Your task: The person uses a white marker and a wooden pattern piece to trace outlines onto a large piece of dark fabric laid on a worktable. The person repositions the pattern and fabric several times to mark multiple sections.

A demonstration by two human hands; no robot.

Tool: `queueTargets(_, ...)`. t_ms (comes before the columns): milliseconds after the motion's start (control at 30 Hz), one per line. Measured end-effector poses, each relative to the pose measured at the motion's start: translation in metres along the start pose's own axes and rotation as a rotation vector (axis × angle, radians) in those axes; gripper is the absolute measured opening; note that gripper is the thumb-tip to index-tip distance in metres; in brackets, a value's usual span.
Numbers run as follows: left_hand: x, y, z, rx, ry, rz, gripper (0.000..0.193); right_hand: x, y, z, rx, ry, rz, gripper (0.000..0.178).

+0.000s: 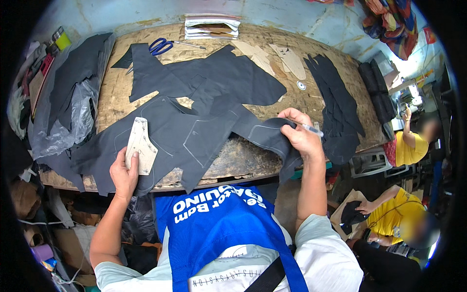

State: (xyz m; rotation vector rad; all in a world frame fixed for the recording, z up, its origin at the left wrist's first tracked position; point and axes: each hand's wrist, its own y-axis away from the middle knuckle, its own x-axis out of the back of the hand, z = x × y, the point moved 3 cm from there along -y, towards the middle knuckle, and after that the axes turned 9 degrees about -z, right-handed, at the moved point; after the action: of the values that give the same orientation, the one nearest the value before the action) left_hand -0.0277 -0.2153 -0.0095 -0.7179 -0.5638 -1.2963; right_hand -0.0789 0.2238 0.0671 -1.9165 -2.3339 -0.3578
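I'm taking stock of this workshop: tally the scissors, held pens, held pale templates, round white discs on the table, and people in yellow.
Blue-handled scissors: 1
Held pen: 1
Held pale template: 1
Round white disc: 1
People in yellow: 2
Total: 6

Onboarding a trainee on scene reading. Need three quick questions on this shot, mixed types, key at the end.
1. Multiple choice. What does the left hand hold?
A) a roll of tape
B) a pale template
C) a drinking cup
2. True or false? The blue-handled scissors lie on the table, out of both hands.
3. Open. Which hand has the pen, and what else does that hand touch?

Key
1. B.
2. True.
3. The right hand; it also touches a dark cloth piece.
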Motion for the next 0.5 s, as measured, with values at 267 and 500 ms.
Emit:
queueTargets(267,0.001,0.001,0.002,0.036,-0.061,-0.001,0.034,0.048,-0.034,-0.052,0.066,0.342,-0.028,0.025)
queueTargets(500,0.002,0.004,-0.015,0.068,0.263,0.144,0.025,0.256,-0.033,-0.079,0.268,0.184,0.488,0.039)
